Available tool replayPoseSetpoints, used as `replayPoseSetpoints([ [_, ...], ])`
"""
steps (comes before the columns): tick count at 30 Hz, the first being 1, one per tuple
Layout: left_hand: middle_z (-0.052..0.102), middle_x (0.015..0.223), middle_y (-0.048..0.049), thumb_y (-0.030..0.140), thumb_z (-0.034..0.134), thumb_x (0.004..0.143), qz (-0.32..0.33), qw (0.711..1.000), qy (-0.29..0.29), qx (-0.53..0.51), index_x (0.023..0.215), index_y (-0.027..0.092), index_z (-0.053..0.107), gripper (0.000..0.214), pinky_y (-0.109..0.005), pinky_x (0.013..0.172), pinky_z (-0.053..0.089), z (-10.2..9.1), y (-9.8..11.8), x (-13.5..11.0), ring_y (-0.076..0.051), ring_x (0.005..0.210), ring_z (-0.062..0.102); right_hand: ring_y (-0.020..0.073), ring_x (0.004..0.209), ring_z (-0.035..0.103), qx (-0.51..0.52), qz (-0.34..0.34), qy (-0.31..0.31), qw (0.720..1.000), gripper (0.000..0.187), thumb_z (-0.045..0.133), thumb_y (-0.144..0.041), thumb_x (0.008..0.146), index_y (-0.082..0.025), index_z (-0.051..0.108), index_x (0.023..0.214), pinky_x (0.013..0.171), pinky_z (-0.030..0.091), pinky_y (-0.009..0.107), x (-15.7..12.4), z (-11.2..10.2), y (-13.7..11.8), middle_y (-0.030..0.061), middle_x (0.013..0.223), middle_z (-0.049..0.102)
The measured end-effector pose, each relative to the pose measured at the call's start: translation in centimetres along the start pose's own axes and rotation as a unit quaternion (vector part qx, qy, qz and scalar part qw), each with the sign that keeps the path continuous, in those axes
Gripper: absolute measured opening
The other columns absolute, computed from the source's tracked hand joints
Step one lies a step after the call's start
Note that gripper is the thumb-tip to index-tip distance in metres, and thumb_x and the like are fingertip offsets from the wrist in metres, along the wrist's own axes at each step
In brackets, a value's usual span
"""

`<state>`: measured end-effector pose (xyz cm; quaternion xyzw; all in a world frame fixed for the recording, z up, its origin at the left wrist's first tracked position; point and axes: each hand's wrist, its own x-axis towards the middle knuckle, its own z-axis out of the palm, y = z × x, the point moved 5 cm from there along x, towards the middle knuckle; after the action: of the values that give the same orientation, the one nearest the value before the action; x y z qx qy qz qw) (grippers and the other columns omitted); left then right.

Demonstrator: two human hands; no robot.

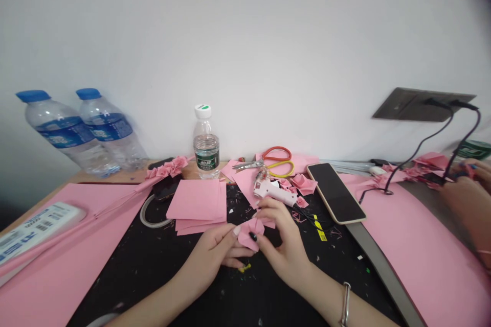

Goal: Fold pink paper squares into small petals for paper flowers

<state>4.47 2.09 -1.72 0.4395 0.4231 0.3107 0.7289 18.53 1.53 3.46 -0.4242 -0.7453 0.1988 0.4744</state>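
Observation:
Between my two hands is a small folded piece of pink paper (249,235), shaped somewhat like a petal cup. My left hand (220,250) pinches its left edge with the thumb on top and fingers beneath. On the other side, the thumb and fingers of my right hand (282,240) grip its right and upper edge. Behind my left hand lies a stack of square pink paper sheets (197,202). A pale pink glue gun (274,191) rests just beyond my right hand, with folded pink paper flowers (303,184) beside it.
Scissors (274,163) with red and yellow handles lie behind the glue gun. A phone (336,193) is to the right, near black cables. Water bottles (207,148) stand along the wall. A tape roll (148,214) sits left of the stack. Another person's hand (466,194) works at far right.

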Motion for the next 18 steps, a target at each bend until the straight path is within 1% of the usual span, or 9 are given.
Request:
replayPoseSetpoints([
  [1, 0.07, 0.089, -0.0106, 0.047, 0.054, 0.078, 0.003, 1.0, 0.002, 0.008, 0.081, 0.013, 0.059, 0.034, -0.031, 0.066, 0.054, -0.1, -0.1, 0.0, -0.025, 0.082, 0.068, 0.0211, 0.092, 0.052, 0.02, 0.038, 0.019, 0.999, 0.02, 0.054, -0.018, 0.08, -0.021, 0.05, 0.099, 0.078, 0.043, 0.035, 0.0, -0.1, 0.5, 0.0081, 0.102, 0.053],
  [2, 0.07, 0.089, -0.0108, 0.047, 0.054, 0.078, 0.008, 1.0, 0.002, 0.017, 0.081, 0.013, 0.058, 0.034, -0.032, 0.066, 0.054, -0.1, -0.1, 0.0, -0.025, 0.083, 0.068, 0.0186, 0.082, 0.053, 0.044, 0.075, 0.026, 0.996, 0.019, 0.052, -0.02, 0.081, -0.02, 0.047, 0.099, 0.07, 0.045, 0.031, 0.0, -0.1, 1.0, 0.0066, 0.094, 0.054],
  [3, 0.07, 0.09, -0.011, 0.047, 0.054, 0.078, 0.012, 1.0, 0.001, 0.025, 0.082, 0.014, 0.058, 0.034, -0.032, 0.066, 0.054, -0.1, -0.1, -0.1, -0.025, 0.083, 0.068, 0.0158, 0.071, 0.052, 0.066, 0.109, 0.014, 0.992, 0.015, 0.051, -0.022, 0.083, -0.02, 0.046, 0.097, 0.062, 0.044, 0.027, -0.1, 0.2, 1.5, 0.0039, 0.085, 0.055],
  [5, 0.07, 0.09, -0.0111, 0.047, 0.052, 0.079, 0.02, 0.999, -0.001, 0.038, 0.082, 0.014, 0.057, 0.034, -0.032, 0.067, 0.054, 0.0, 0.0, -0.2, -0.025, 0.083, 0.068, 0.0117, 0.055, 0.045, 0.092, 0.157, -0.05, 0.982, 0.007, 0.049, -0.024, 0.084, -0.019, 0.049, 0.089, 0.05, 0.037, 0.022, -0.2, 1.1, 2.1, -0.0019, 0.067, 0.05],
  [6, 0.07, 0.089, -0.0111, 0.047, 0.051, 0.08, 0.023, 0.999, -0.002, 0.044, 0.082, 0.014, 0.057, 0.033, -0.032, 0.067, 0.054, 0.0, 0.1, -0.3, -0.025, 0.083, 0.068, 0.0106, 0.053, 0.042, 0.093, 0.17, -0.084, 0.977, 0.006, 0.05, -0.024, 0.084, -0.018, 0.051, 0.084, 0.048, 0.034, 0.021, -0.3, 1.6, 2.3, -0.0035, 0.062, 0.047],
  [7, 0.071, 0.089, -0.011, 0.046, 0.05, 0.081, 0.024, 0.998, -0.007, 0.049, 0.082, 0.014, 0.056, 0.033, -0.032, 0.067, 0.054, 0.1, 0.2, -0.3, -0.025, 0.083, 0.068, 0.01, 0.052, 0.041, 0.09, 0.179, -0.11, 0.974, 0.009, 0.05, -0.024, 0.084, -0.018, 0.052, 0.078, 0.048, 0.033, 0.021, -0.4, 1.9, 2.3, -0.0042, 0.059, 0.046],
  [9, 0.071, 0.088, -0.0109, 0.044, 0.048, 0.082, 0.024, 0.998, -0.015, 0.057, 0.082, 0.014, 0.056, 0.031, -0.032, 0.067, 0.054, 0.3, 0.2, -0.4, -0.024, 0.081, 0.068, 0.0095, 0.052, 0.039, 0.086, 0.191, -0.134, 0.969, 0.014, 0.052, -0.024, 0.082, -0.017, 0.052, 0.071, 0.048, 0.031, 0.02, -0.6, 2.3, 2.4, -0.0045, 0.058, 0.045],
  [13, 0.072, 0.082, -0.0106, 0.043, 0.047, 0.083, 0.019, 0.998, -0.012, 0.062, 0.083, 0.013, 0.056, 0.031, -0.03, 0.064, 0.054, 0.3, 0.3, -0.4, -0.023, 0.078, 0.069, 0.0092, 0.052, 0.039, 0.1, 0.201, -0.139, 0.965, 0.014, 0.054, -0.023, 0.081, -0.016, 0.052, 0.069, 0.049, 0.031, 0.02, -0.6, 2.4, 2.4, -0.005, 0.057, 0.045],
  [18, 0.072, 0.081, -0.0109, 0.043, 0.047, 0.083, 0.01, 0.999, -0.014, 0.051, 0.086, 0.013, 0.057, 0.032, -0.03, 0.063, 0.053, 0.3, 0.0, -0.3, -0.023, 0.076, 0.07, 0.0099, 0.054, 0.042, 0.092, 0.198, -0.135, 0.966, 0.012, 0.053, -0.021, 0.081, -0.015, 0.055, 0.071, 0.052, 0.035, 0.021, -0.6, 2.5, 2.5, -0.004, 0.061, 0.049],
])
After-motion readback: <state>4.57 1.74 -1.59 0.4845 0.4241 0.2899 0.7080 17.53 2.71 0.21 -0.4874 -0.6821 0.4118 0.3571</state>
